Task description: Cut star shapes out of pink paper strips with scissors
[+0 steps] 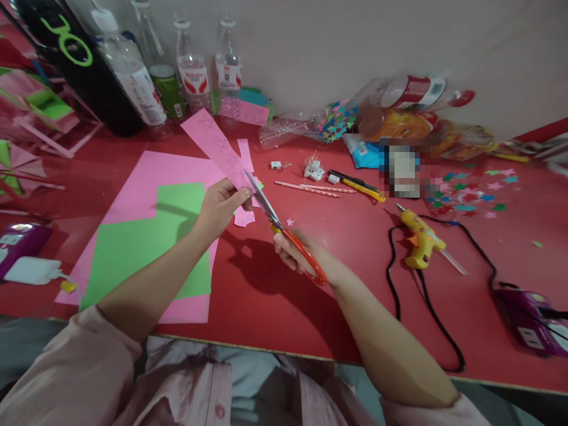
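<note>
My left hand [224, 207] pinches the lower end of a pink paper strip [213, 142] with stars drawn on it in outline. My right hand [290, 251] holds scissors with orange-red handles [306, 254]. Their blades point up and left, with the tips at the strip's edge beside my left fingers. Pink paper scraps [244, 218] lie under my left hand, and a small pink star [290, 222] is on the table by the scissors. Green paper [146, 254] rests on a larger pink sheet [173, 165] at the left.
Plastic bottles [193, 77] stand along the wall. Pencils [310, 189], a yellow cutter [364, 188] and loose paper stars [470, 192] lie on the red table [275, 307]. A yellow glue gun [423, 239] with a black cord is at right, near a purple power strip [528, 319].
</note>
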### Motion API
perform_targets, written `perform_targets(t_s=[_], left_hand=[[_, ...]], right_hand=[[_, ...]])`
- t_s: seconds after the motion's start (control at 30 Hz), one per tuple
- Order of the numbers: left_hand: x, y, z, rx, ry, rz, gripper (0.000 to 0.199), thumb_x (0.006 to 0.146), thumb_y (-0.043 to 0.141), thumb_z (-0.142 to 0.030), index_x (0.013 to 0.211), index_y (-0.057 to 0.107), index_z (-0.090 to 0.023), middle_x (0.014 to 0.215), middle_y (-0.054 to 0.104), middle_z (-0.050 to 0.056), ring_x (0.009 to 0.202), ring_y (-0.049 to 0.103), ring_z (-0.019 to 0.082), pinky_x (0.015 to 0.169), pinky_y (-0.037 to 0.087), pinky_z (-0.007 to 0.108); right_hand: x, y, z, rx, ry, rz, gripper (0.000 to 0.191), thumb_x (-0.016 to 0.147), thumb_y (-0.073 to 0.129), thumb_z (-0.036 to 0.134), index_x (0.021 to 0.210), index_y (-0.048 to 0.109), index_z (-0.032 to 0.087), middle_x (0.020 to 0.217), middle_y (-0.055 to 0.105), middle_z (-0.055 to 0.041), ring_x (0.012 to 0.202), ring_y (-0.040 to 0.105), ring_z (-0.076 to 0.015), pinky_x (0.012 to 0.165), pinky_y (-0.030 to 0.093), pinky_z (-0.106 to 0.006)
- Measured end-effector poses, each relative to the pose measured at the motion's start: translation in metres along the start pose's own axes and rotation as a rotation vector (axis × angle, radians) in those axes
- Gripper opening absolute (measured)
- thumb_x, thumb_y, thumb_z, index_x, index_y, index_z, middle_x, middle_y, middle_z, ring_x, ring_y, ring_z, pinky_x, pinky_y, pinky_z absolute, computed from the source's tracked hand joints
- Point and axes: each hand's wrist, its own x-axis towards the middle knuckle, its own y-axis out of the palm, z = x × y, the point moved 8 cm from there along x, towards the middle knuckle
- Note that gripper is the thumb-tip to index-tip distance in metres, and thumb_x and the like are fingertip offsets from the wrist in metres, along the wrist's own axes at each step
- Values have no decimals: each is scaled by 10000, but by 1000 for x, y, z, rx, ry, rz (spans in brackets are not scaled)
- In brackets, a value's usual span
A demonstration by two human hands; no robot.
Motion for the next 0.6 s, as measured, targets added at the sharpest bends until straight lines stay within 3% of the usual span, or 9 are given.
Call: perform_targets(t_s=[0.37, 0.5, 0.6], left_hand=[[2, -6, 5, -37, -12, 5, 128, 733, 629, -268, 648, 619, -172, 529, 596, -23, 500, 555, 85, 557, 477, 248], [4, -14, 6, -74, 6, -72, 105, 688, 659, -261, 643, 610, -179, 573, 614, -29, 516, 555, 76, 549, 474, 234], [3, -10, 8, -103, -3, -35, 111, 681, 658, -254, 615, 605, -182, 548, 602, -31, 504, 553, 83, 553, 481, 246]], right_hand=[[-2, -2, 2, -13, 15, -34, 496, 800, 504, 681, 680, 431, 205, 423, 386, 85, 362, 324, -57, 371, 275, -199], [-2, -1, 1, 8, 4, 8, 515, 797, 494, 699, 704, 465, 194, 448, 404, 74, 373, 348, -59, 368, 287, -194], [-4, 1, 2, 51, -29, 47, 522, 826, 450, 698, 740, 491, 185, 477, 418, 64, 382, 363, -60, 364, 277, -192]])
